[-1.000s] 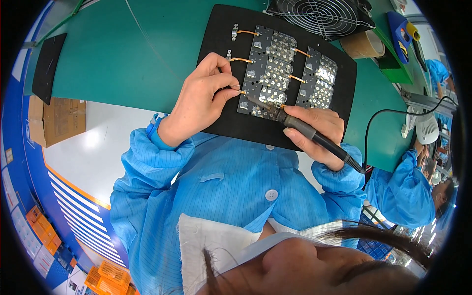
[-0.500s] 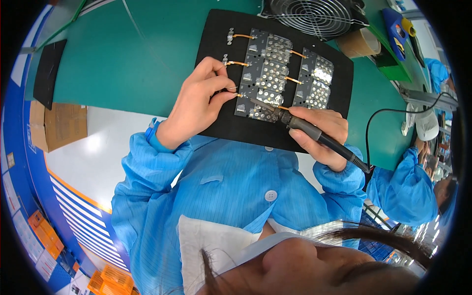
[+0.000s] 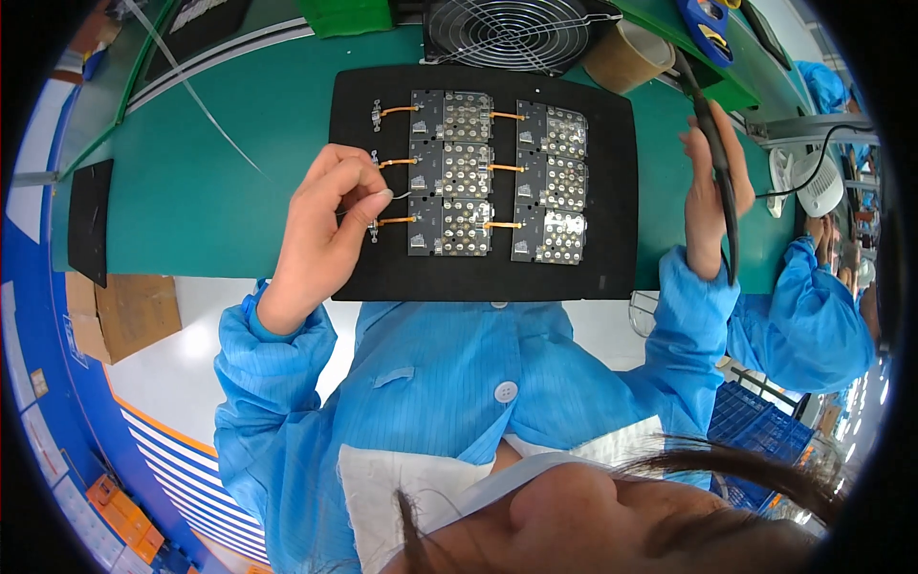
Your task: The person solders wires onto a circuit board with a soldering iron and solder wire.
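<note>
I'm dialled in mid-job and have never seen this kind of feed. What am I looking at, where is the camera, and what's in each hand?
This is one wide fisheye camera on a person's head, looking down, so straight edges bend. There is no machine, just two bare hands. On the green bench lies a black mat carrying six small circuit boards joined by orange strips. The left hand pinches a thin wire at the boards' left edge. The right hand is raised off to the right, gripping a dark pen-shaped tool with a cable. A fan and a tape roll sit behind.
</note>
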`<act>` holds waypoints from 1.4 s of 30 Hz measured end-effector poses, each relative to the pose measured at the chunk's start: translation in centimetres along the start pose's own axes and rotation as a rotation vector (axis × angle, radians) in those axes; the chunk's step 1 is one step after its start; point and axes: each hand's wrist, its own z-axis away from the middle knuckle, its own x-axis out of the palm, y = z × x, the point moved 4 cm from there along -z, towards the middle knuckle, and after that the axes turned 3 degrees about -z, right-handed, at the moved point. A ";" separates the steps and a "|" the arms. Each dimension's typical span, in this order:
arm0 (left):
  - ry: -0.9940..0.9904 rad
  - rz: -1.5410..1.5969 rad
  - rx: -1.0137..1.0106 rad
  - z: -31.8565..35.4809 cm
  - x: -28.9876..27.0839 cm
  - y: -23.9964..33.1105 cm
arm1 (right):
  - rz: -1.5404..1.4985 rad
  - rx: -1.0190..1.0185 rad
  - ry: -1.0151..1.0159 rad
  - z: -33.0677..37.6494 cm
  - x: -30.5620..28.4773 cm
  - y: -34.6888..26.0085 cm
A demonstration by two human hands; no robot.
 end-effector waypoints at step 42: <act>0.021 -0.553 0.293 -7.4 2.8 4.7 | -0.361 -0.042 -0.600 0.6 5.3 -2.0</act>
